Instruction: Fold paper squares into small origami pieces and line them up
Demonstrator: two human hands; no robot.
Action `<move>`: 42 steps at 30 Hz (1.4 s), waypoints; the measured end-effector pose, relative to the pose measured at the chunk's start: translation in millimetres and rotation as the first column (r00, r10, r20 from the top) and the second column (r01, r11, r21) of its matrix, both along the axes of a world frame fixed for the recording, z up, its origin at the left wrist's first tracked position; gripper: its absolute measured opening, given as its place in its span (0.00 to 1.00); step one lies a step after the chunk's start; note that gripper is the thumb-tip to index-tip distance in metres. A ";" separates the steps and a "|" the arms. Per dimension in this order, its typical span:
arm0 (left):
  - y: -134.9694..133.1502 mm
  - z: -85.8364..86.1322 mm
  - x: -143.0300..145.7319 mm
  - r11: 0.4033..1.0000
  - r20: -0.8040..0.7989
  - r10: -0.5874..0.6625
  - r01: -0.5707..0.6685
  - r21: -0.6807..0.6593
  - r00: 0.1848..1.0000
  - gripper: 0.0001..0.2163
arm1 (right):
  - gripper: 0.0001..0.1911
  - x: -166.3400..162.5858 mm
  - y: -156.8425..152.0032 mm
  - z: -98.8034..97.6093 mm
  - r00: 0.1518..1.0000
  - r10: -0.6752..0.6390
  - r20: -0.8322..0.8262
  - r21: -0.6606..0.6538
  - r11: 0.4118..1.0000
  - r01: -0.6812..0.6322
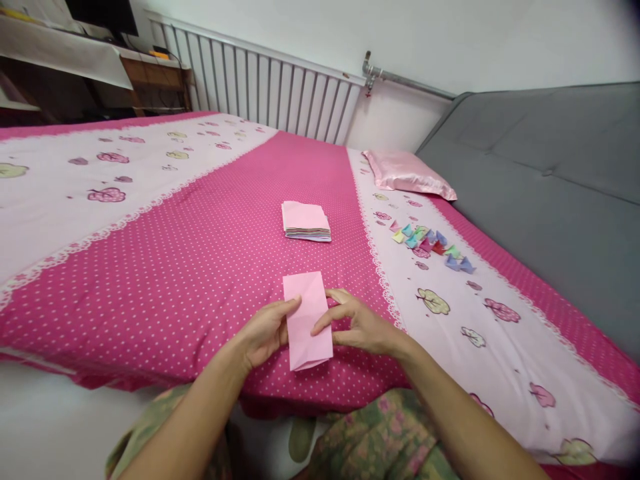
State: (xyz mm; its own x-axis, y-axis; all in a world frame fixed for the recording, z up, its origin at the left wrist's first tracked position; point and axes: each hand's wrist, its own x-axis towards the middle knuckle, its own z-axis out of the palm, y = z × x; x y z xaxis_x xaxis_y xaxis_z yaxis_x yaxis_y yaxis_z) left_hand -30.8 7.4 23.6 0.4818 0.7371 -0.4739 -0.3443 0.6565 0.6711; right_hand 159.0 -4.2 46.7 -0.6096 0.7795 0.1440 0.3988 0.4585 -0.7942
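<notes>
A pink sheet of origami paper [306, 327], folded into an upright rectangle with creases across it, is held between both hands over the near part of the bed. My left hand [267, 330] grips its left edge, the thumb on the front and the fingers hidden behind. On the right edge, my right hand [357, 323] is closed on the paper, with a finger across its front face. The layers part slightly at the paper's bottom edge. Beyond it lies a stack of square paper [306, 220], pink on top with other colours below.
Several small folded paper pieces [433, 243] in many colours lie to the right on the bedspread [210, 267]. Farther back are a pink pillow [407, 175], a grey padded headboard [540, 160] and a white radiator [260, 77]. A desk [150, 73] with a monitor [103, 15] stands at the far left.
</notes>
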 end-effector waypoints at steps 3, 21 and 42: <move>3.2 0.9 2.2 0.993 0.050 0.118 -0.119 0.016 0.992 0.12 | 0.13 2.4 1.8 -2.3 0.995 -0.090 -0.033 -0.001 0.996 0.090; 9.0 5.7 8.1 0.812 0.306 0.570 -0.581 -0.064 0.763 0.14 | 0.41 -18.8 -17.9 5.5 0.933 -0.357 -0.052 -0.020 0.934 0.356; -2.4 2.0 10.4 0.952 0.213 0.267 -0.292 0.095 0.940 0.13 | 0.19 -11.6 -5.0 -7.4 0.958 -0.266 -0.108 -0.107 0.961 0.255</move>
State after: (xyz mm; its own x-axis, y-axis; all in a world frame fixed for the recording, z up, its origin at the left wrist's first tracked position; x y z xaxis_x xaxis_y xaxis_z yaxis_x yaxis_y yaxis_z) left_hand -20.4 5.0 25.6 0.3220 0.9019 -0.2881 -0.6339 0.4314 0.6419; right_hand 147.4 -9.3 39.3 -0.3666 0.9220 0.1248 0.3939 0.2753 -0.8770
